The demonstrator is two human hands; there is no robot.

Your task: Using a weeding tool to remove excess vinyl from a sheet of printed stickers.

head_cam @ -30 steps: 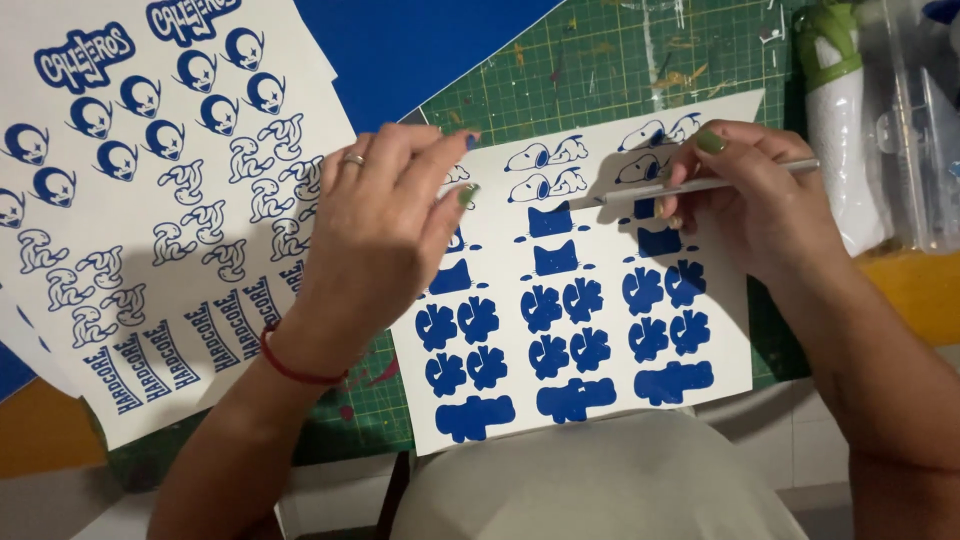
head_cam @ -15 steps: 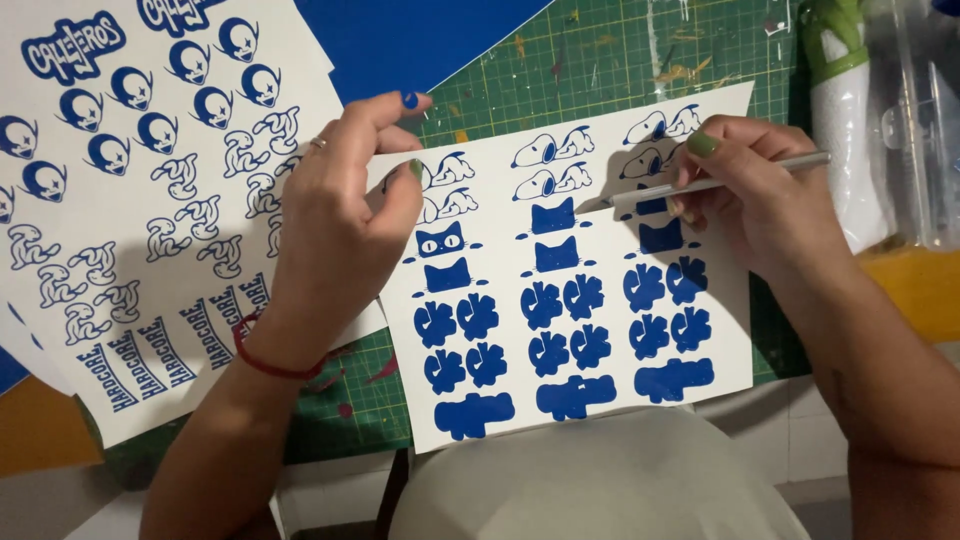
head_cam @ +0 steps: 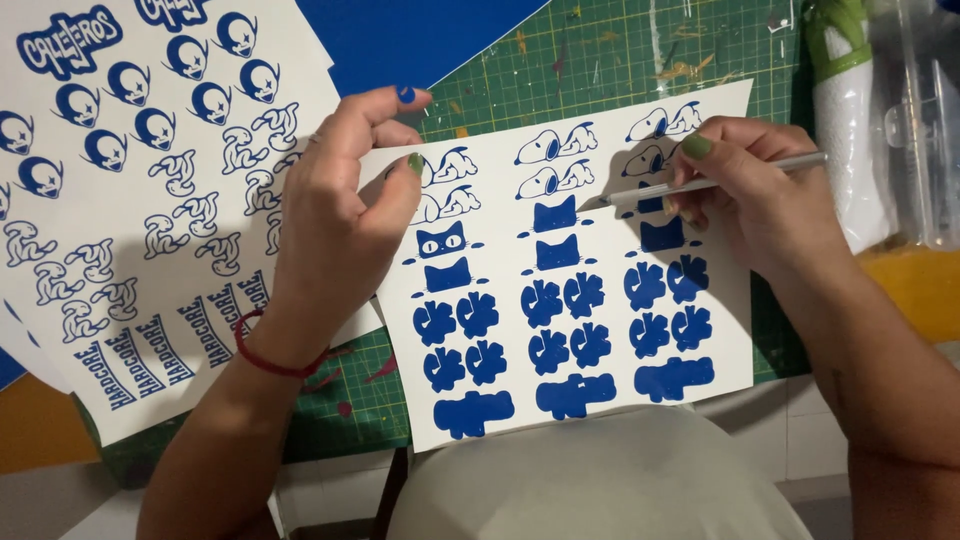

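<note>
Two hands at one sticker sheet (head_cam: 600, 400).
Right hand (head_cam: 760, 205) grips one tool (head_cam: 700, 186), tip pointing left, axis near level; left hand (head_cam: 340, 210) loosely open on sheet's left edge.

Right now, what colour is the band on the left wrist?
Red, a thin cord band at the left hand's wrist; head view shows it.
</note>
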